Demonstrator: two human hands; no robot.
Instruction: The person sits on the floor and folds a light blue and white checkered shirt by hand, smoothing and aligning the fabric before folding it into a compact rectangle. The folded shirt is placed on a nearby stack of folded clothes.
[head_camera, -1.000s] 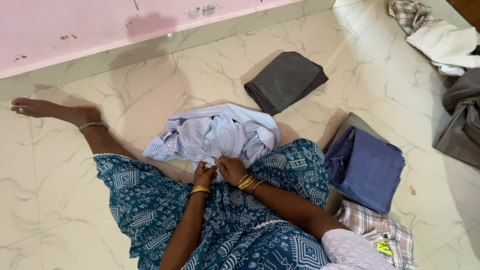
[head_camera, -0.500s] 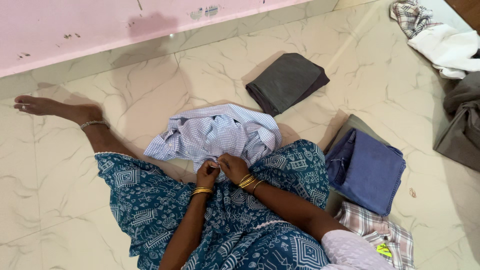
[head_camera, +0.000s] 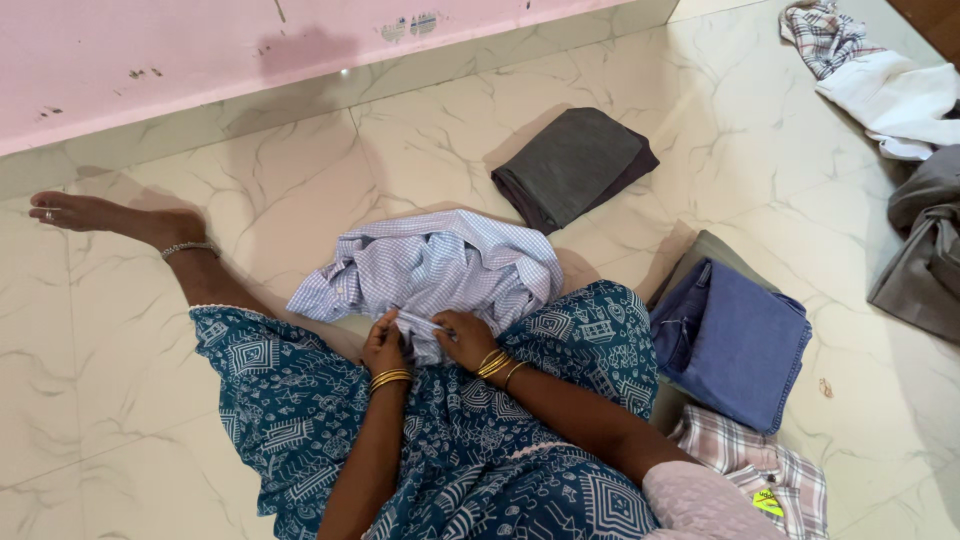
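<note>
Two hands are pinching the near hem of a crumpled light-blue checked shirt (head_camera: 435, 268): the left hand (head_camera: 383, 345) and right hand (head_camera: 463, 338) are closing on the same strip of cloth, fingers pressed together on it, though the exact fold between them is hard to make out. Beyond the fingertips the shirt is lying bunched, its long axis running crosswise, left to right. Both hands are sitting about equally near.
</note>
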